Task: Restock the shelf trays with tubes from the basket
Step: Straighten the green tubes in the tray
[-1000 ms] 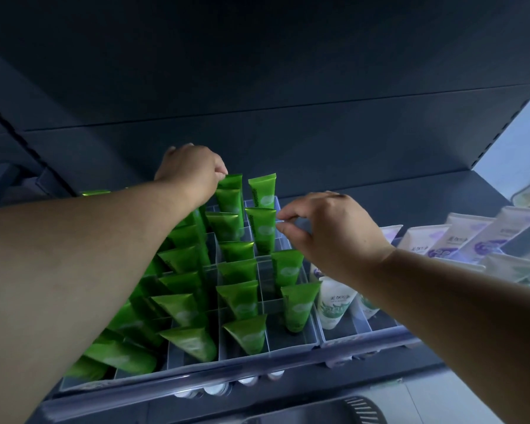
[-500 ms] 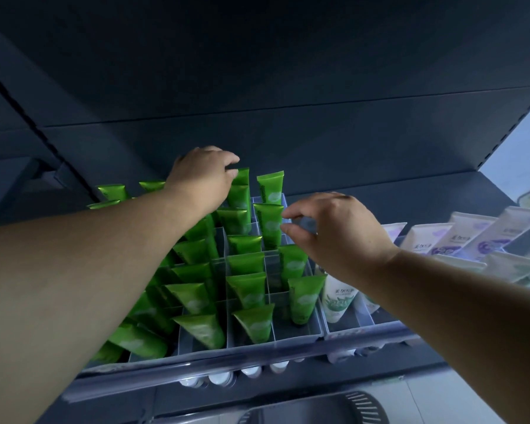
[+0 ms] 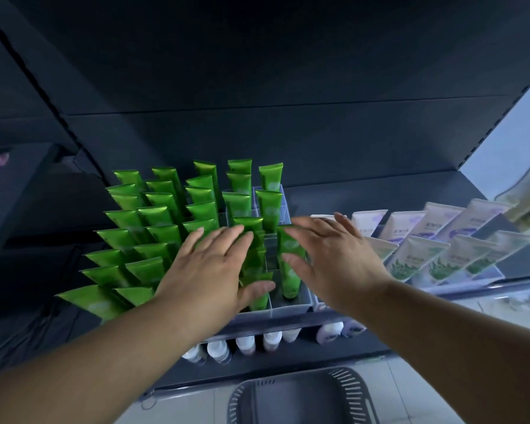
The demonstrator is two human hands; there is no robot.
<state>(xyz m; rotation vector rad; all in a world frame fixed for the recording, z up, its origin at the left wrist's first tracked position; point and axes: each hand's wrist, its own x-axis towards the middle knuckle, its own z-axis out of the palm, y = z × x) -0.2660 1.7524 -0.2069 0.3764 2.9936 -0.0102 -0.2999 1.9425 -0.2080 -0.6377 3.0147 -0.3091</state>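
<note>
A person stands at a dark shelf (image 3: 380,191), both arms stretched forward. The left hand (image 3: 208,270) lies flat with fingers spread over rows of upright green tubes (image 3: 166,215) in a clear tray (image 3: 291,307). It grips nothing, and its thumb is just beside a front tube. The right hand (image 3: 334,264) is also spread and holds nothing, hovering by the tray's right column. White tubes (image 3: 416,255) lean in rows to the right. A grey basket (image 3: 288,399) sits low, near the person. The part of it that shows looks bare.

This looks like levelling the tubes just placed. A few compartments on the tray's right side seem unfilled. The next move likely calls for reaching down to the basket and checking whether any tubes remain.
</note>
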